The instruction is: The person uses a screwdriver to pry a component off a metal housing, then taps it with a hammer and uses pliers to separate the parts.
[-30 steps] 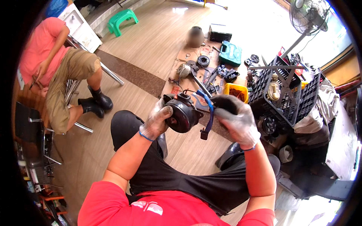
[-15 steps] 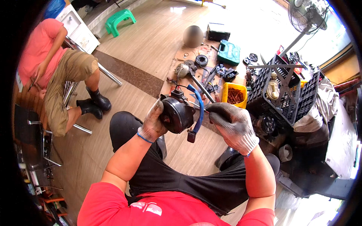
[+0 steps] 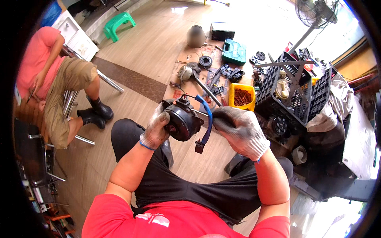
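Observation:
My left hand [image 3: 156, 129], in a grey-stained white work glove, is closed round the side of a black round electric motor [image 3: 185, 123], held above my knees. Thin wires leave its top and run into a blue-sleeved cable [image 3: 207, 115], which hangs down to a dark plug [image 3: 199, 146]. On the other side, my gloved right hand [image 3: 242, 129] is closed round a tool with a thin metal shaft [image 3: 203, 113]. The shaft points at the motor and passes by the blue cable. Its handle is hidden in the glove, and whether the tip touches the motor I cannot tell.
Ahead lies a cardboard sheet [image 3: 180, 77] with tools and parts. Near it are a yellow bin of copper-coloured pieces [image 3: 242, 98], a teal case [image 3: 234, 52] and black crates [image 3: 283, 89]. A standing fan [image 3: 316, 16] is far right; a seated person [image 3: 75, 75] is left, near a green stool [image 3: 119, 25].
The surroundings have shifted left in the picture. My hands and the motor sit slightly further left, and the motor is turned a little. Both grips are unchanged.

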The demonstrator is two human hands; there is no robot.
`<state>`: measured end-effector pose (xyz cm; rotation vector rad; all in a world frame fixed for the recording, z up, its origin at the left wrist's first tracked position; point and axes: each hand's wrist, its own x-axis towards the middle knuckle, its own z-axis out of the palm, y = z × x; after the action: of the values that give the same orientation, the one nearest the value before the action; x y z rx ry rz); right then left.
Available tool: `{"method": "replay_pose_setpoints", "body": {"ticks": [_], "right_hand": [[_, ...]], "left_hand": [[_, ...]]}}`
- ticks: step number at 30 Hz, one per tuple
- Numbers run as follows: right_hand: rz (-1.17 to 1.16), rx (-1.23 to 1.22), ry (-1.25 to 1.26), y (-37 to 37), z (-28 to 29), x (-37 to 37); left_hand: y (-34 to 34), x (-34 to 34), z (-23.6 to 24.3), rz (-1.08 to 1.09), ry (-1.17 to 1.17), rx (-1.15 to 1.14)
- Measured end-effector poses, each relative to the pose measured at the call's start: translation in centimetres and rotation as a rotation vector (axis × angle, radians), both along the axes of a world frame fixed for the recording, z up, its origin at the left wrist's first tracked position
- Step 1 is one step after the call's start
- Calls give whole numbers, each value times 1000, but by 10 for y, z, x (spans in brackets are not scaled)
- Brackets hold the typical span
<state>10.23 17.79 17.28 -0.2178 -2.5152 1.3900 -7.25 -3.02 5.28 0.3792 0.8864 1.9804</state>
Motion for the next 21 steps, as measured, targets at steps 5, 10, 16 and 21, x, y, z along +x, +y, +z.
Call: {"method": "replay_pose_setpoints", "body": {"ticks": [5,10,16,21], "right_hand": [[-23,68,-31,-3,2,2],[-30,164,29,-9,-15,1],[-105,208,113,-27,-32,2],[-86,-91,-46,-18,-40,-3]], "left_hand": [[2,3,13,26,172,-40],[-2,-1,10,26,215,-127],[-4,0,12,-50,66,-82],[-4,3,20,-6,87,-98]]}}
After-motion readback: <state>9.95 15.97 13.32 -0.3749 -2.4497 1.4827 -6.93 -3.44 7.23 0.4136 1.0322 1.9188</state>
